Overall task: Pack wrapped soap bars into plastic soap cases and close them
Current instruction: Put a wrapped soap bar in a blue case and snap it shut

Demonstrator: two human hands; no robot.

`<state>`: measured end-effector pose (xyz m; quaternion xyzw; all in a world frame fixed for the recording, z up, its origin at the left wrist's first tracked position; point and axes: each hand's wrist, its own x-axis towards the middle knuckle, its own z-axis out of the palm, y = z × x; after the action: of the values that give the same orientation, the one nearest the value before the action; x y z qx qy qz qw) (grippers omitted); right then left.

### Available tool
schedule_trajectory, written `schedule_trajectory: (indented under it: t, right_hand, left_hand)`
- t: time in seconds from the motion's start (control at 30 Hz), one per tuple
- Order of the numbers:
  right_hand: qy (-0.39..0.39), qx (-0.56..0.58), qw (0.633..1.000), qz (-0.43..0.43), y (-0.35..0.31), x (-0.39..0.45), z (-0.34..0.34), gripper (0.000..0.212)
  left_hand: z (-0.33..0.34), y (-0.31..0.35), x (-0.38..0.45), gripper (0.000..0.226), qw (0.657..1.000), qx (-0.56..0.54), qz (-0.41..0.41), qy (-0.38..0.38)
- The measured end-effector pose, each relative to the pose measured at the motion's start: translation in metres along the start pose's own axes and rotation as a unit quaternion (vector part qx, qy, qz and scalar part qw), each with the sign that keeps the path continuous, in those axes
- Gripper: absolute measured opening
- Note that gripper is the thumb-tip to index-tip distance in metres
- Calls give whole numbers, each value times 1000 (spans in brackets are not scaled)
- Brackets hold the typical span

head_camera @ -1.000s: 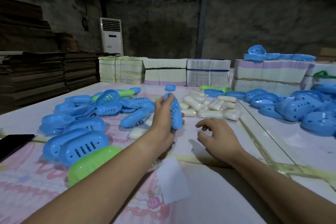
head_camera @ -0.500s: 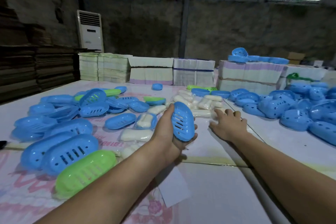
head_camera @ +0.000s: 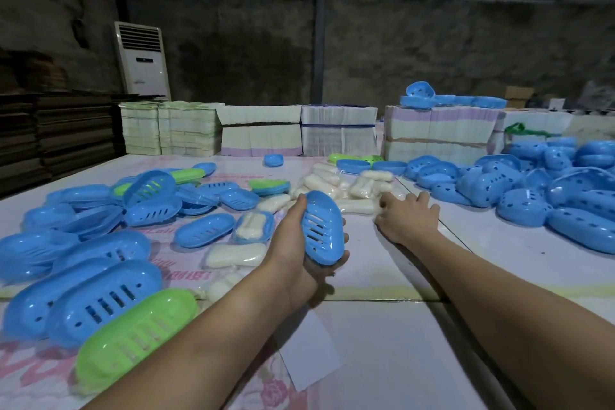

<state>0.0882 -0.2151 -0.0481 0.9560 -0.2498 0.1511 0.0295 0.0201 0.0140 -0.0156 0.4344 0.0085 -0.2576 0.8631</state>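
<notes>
- left hand (head_camera: 301,243): grips a blue soap case (head_camera: 322,228), slotted face up and turned toward the camera, long axis running away from the body and tilted slightly left; held just above the tabletop (head_camera: 382,343), near centre.
- right hand (head_camera: 407,215): reached forward, palm down, fingers spread onto the near edge of the wrapped soap bars (head_camera: 349,188); cannot tell whether a bar is actually pinched.
- key relation: soap pile lies straight ahead of both hands, just beyond the held case; right hand clearly nearer and touching it; nearest bar (head_camera: 357,206) lies crosswise, long axis left to right.
- judged step: fetching a bar for the held case; bar likely needs turning to match the case's long axis.
- room: bare tabletop between and in front of the forearms; loose case halves (head_camera: 203,233) crowd the left, a heap of blue cases (head_camera: 549,196) the right; seam in the tabletop just right of the right hand.
</notes>
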Motion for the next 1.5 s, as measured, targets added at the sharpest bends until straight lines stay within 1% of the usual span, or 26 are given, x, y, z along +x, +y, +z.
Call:
schedule_trajectory:
  t: [0.1,0.2,0.27,0.3,0.37,0.4,0.47,0.53,0.6,0.67,0.7,0.77,0.83,0.9,0.97,1.0,1.07,1.17,1.27,1.33,1.4,1.5]
  right_hand:
    - [15,5,1000,-13,4,-5,-10,30]
    - [15,71,997,-10,12,-12,-20,23]
    - [22,88,996,-24,19,-17,-24,21]
    - [22,86,995,-35,23,-19,-24,23]
    - [15,97,995,-37,29,-23,-24,38]
    - [9,113,993,-29,31,-24,-24,44]
    - [-4,161,987,-7,35,-24,-25,48]
    - [-2,257,967,0,39,-24,-26,44]
    - [13,376,926,-19,37,-32,-29,36]
    - [22,467,882,-62,27,-48,-38,33]
    - [35,484,869,-94,20,-57,-44,35]
    - [74,455,870,-176,7,-73,-57,35]
    - [114,379,881,-259,-5,-89,-68,32]
    - [159,280,884,-338,-14,-102,-75,30]
    - [203,208,874,-390,-21,-110,-77,28]
    - [211,191,871,-400,-24,-112,-78,27]
    - [199,172,878,-400,-26,-113,-80,26]
    - [193,156,884,-395,-26,-114,-79,27]
    - [214,147,881,-395,-26,-116,-81,25]
    - [233,115,885,-387,-31,-120,-82,21]
    - [260,92,888,-367,-37,-125,-81,21]
    - [275,84,888,-359,-44,-128,-77,21]
  left_hand:
    - [1,-1,0,65,1000,2,-1,-1]
    - [3,-1,-2,63,1000,-4,-2,-2]
    - [2,0,-1,63,1000,-12,0,-4]
    - [2,0,-1,63,1000,-17,0,-4]
    - [0,0,-1,63,1000,-25,-1,-6]
    - [-1,-1,-1,63,1000,-27,-2,-8]
    - [-2,-3,0,64,1000,-27,-1,-15]
    - [-4,-4,2,64,999,-29,-3,-17]
    - [-6,-6,4,62,999,-35,-7,-20]
    - [-6,-7,6,56,999,-30,-6,-14]
    - [-6,-8,8,55,1000,-26,-3,-8]
    - [-6,-10,11,53,1000,-20,9,10]
    - [-6,-11,12,51,999,-19,23,24]
    - [-7,-11,12,51,999,-36,26,19]
    - [-10,-10,11,52,997,-72,21,1]
    - [-11,-10,11,54,996,-82,19,-3]
    - [-12,-10,12,55,996,-84,20,-1]
    - [-12,-13,14,52,997,-59,43,8]
    - [-8,-14,13,47,997,-46,61,11]
    - [-5,-15,12,45,996,-51,67,9]
    - [-2,-17,11,46,996,-65,61,3]
    - [2,-17,9,46,996,-72,51,16]
